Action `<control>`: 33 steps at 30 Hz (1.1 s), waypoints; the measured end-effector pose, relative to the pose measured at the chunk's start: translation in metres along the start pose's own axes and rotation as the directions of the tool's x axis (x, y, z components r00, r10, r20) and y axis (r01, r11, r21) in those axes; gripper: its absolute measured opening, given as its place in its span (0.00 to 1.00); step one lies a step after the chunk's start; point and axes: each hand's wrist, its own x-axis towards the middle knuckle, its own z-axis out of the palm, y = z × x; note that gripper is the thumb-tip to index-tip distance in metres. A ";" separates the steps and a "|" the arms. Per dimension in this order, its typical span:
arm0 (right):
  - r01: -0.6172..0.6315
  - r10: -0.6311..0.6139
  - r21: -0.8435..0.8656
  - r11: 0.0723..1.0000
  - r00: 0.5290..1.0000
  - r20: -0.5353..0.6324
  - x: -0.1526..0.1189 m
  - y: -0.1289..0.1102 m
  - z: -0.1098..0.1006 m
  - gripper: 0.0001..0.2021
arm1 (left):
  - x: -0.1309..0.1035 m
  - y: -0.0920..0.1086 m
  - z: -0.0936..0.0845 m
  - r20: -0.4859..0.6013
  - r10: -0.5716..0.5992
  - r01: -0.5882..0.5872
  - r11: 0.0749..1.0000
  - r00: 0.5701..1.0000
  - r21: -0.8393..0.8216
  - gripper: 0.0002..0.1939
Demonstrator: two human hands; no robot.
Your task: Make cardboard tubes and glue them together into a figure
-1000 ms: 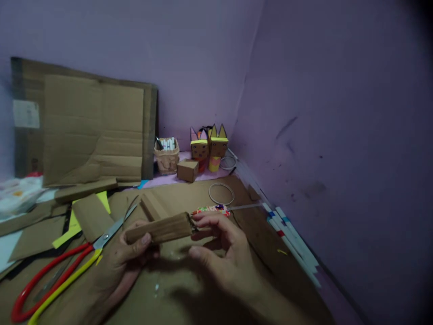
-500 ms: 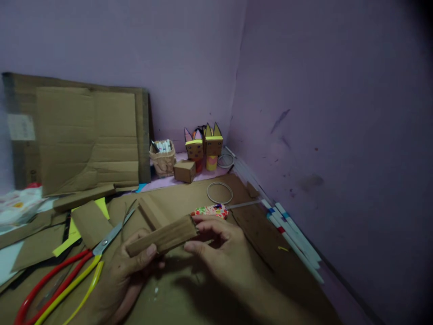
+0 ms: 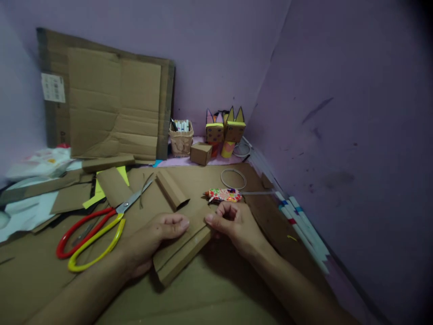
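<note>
Between my hands is a folded strip of cardboard (image 3: 184, 255), tilted, with a crease running along its length. My left hand (image 3: 162, 234) grips its left side, thumb on top and fingers underneath. At the upper right end, my right hand (image 3: 235, 225) pinches the cardboard between thumb and fingers. Just beyond lies a glue gun (image 3: 223, 194) with a colourful patterned body and a glue stick out of its back. A second folded cardboard piece (image 3: 172, 189) rests on the cardboard sheet behind my left hand. Scissors (image 3: 120, 210) with red and yellow handles lie partly open at the left.
Cardboard scraps (image 3: 72, 196) and yellow paper (image 3: 94, 198) crowd the left. Big cardboard sheets (image 3: 115, 104) lean on the wall. Behind stand a marker basket (image 3: 181, 142), a small box (image 3: 201, 154) and cardboard animal figures (image 3: 234, 131). Markers (image 3: 304, 234) lie along the right wall.
The cardboard strip has turned, now showing its crease and sloping toward me at the left. My right hand has closed on its end. The view has shifted left and down.
</note>
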 end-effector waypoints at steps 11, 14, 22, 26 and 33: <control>0.038 -0.045 0.027 0.999 0.940 0.339 -0.003 -0.017 -0.013 0.13 | -0.005 -0.004 0.007 0.027 0.035 -0.036 0.997 0.999 0.063 0.14; -0.034 0.011 0.050 0.998 0.914 0.407 -0.005 -0.018 -0.015 0.14 | -0.008 -0.006 0.011 0.009 0.089 -0.090 0.988 0.996 0.127 0.14; 0.387 -0.301 -0.094 0.917 0.829 0.472 -0.012 -0.013 -0.006 0.15 | -0.008 -0.010 0.018 -0.037 0.175 -0.152 0.927 0.984 0.342 0.21; 0.599 -0.484 -0.143 0.788 0.745 0.459 -0.024 -0.017 -0.003 0.14 | -0.011 -0.018 0.016 -0.098 0.416 -0.336 0.833 0.904 0.439 0.17; 0.818 -0.596 -0.313 0.482 0.568 0.568 -0.047 -0.025 -0.012 0.08 | -0.041 -0.014 0.013 0.261 0.761 -0.650 0.262 0.593 0.713 0.18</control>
